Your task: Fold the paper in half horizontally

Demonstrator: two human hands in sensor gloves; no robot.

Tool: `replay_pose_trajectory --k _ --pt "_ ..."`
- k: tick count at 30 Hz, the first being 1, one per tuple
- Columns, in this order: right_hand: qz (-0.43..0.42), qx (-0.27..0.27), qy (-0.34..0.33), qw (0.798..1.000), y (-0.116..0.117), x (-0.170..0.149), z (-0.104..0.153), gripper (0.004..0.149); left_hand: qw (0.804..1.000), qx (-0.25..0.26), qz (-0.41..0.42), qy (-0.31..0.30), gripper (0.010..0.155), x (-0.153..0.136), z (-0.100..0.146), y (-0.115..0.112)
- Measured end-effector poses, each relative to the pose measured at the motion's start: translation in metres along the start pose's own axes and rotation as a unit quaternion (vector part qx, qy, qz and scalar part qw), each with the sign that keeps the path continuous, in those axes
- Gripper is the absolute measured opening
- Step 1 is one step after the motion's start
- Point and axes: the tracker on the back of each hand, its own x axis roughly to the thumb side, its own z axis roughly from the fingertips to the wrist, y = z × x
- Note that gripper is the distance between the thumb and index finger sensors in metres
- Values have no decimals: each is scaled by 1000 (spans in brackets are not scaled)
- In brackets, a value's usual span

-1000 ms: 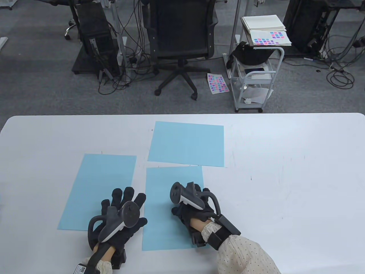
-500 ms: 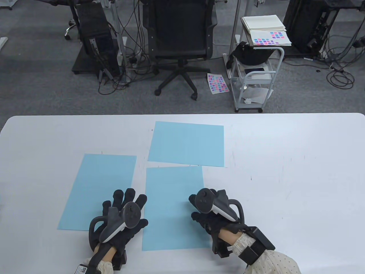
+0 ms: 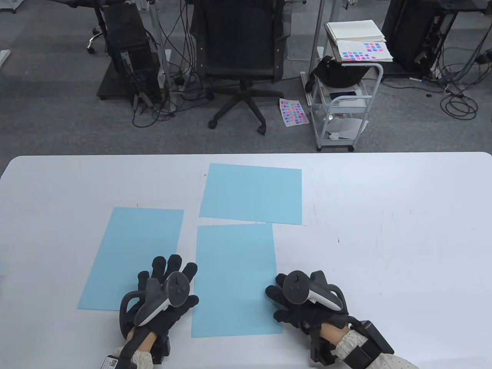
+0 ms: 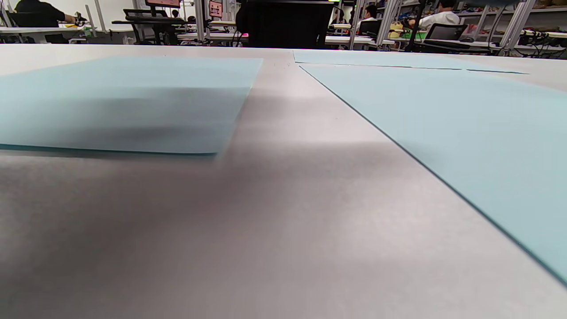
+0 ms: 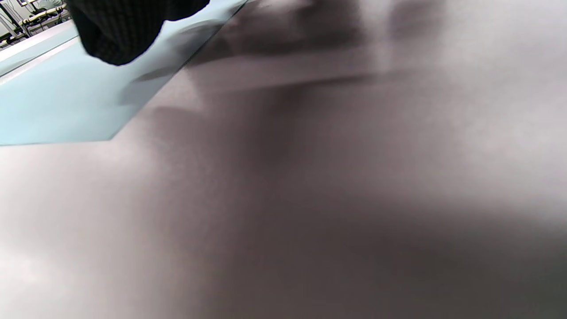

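Three light blue paper sheets lie flat on the white table (image 3: pixel 384 230): a left sheet (image 3: pixel 130 253), a middle sheet (image 3: pixel 230 269) and a far sheet (image 3: pixel 251 194). My left hand (image 3: pixel 169 276) rests flat with spread fingers on the left sheet's near right corner and holds nothing. My right hand (image 3: pixel 278 303) lies at the middle sheet's right edge near its front corner, its fingers pointing left and touching that edge. In the right wrist view a gloved fingertip (image 5: pixel 119 26) hovers over that sheet (image 5: pixel 66 106). The left wrist view shows the left sheet (image 4: pixel 124 102) and middle sheet (image 4: pixel 465 124), with no fingers.
Bare white table stretches to the right of the sheets. Beyond the far edge stand an office chair (image 3: pixel 240 46), a small metal cart (image 3: pixel 342 107) with papers, and cables on the grey carpet.
My right hand has slid from the centre of the middle sheet rightward and nearer to me, ending at the sheet's right edge. The left hand and all sheets stayed put.
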Motion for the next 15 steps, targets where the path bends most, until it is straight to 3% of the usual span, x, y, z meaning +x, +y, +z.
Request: replay_pose_trajectory --k 15 --pt "23 14 3 1000 7 1 -2 66 1000 -12 6 0 80 2 -7 2"
